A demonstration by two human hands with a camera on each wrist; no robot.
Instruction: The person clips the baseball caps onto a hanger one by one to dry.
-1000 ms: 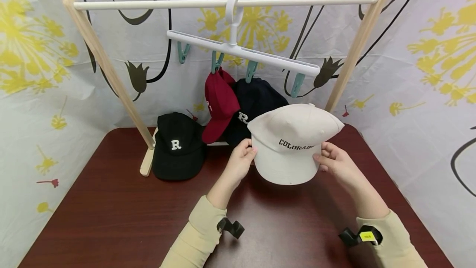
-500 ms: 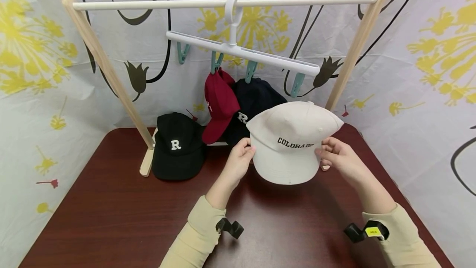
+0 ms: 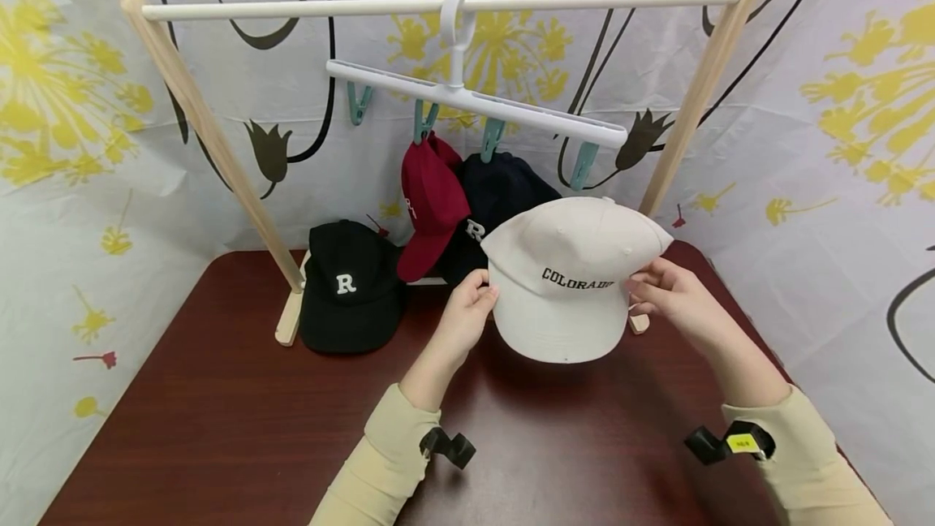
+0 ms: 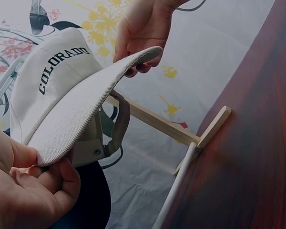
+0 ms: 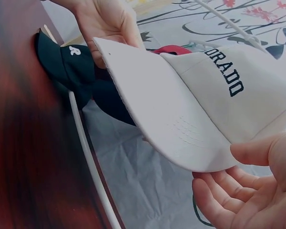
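Off-white fabric cap (image 3: 577, 242), COLORADO-lettered, held above dark-red wood-grain worktop (image 3: 241, 420); brim (image 3: 558, 327) pinched at sides by left hand (image 3: 466, 307) and, loosely, right hand (image 3: 672, 295). Positioning step judged current; lifting toward vacant teal clip (image 3: 583, 167) likely called for.

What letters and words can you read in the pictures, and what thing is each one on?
"COLORADO": on the white baseball cap.
"R": on the black baseball cap.
"R": on the navy baseball cap.
Red baseball cap: has a white mark, too turned away to read surely.
Yellow label on the right wrist camera: too small and blurred to read.
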